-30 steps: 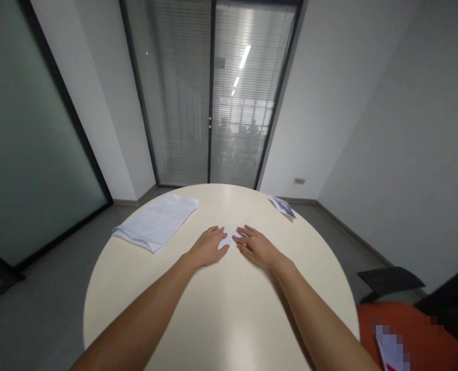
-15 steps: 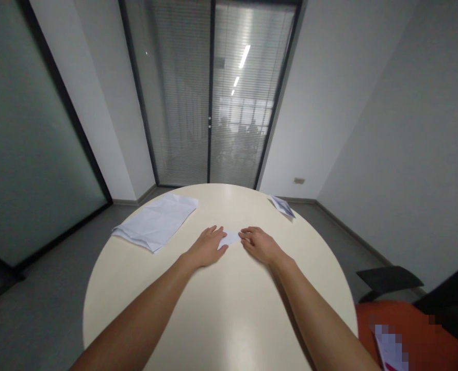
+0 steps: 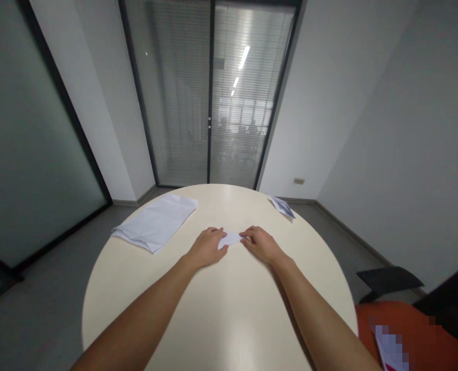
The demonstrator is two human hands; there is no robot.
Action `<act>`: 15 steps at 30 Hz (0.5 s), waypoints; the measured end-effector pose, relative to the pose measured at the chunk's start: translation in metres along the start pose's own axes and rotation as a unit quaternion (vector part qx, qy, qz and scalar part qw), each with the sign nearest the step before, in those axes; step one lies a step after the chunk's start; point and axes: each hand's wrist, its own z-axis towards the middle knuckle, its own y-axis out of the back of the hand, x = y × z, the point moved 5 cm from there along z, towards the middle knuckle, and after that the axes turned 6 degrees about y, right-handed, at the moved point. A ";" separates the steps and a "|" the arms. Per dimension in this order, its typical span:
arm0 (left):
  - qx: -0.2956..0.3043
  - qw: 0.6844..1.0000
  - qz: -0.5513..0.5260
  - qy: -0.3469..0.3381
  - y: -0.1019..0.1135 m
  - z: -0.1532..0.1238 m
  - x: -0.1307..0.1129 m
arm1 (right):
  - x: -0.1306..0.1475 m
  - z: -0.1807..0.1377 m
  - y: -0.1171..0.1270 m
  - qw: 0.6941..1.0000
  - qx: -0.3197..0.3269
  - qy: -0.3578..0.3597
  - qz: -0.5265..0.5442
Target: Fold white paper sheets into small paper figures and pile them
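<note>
A small folded piece of white paper lies on the round cream table, between my two hands. My left hand holds its left end against the tabletop, fingers along the far side and thumb at the near edge. At the paper's narrow right end, my right hand has its fingers and thumb closed on the tip. The parts of the paper under my fingers are hidden.
Larger folded white sheets lie at the table's far left. A small folded paper sits near the far right edge. An orange chair with a black armrest stands at the right, with a partly blurred item on its seat.
My right fingers have closed in on the paper's right tip. The fingers of my left hand have drawn in slightly; the other things stay in place.
</note>
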 end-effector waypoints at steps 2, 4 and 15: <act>-0.005 1.000 -0.007 -0.001 0.002 0.000 -0.001 | 0.000 0.001 0.000 1.000 -0.006 0.004 0.009; -0.008 1.000 -0.014 0.000 0.003 -0.001 -0.001 | -0.001 0.001 -0.001 1.000 -0.011 0.006 0.017; -0.028 0.999 -0.015 0.026 0.008 0.001 -0.006 | 0.005 0.002 0.002 0.997 -0.042 0.017 0.066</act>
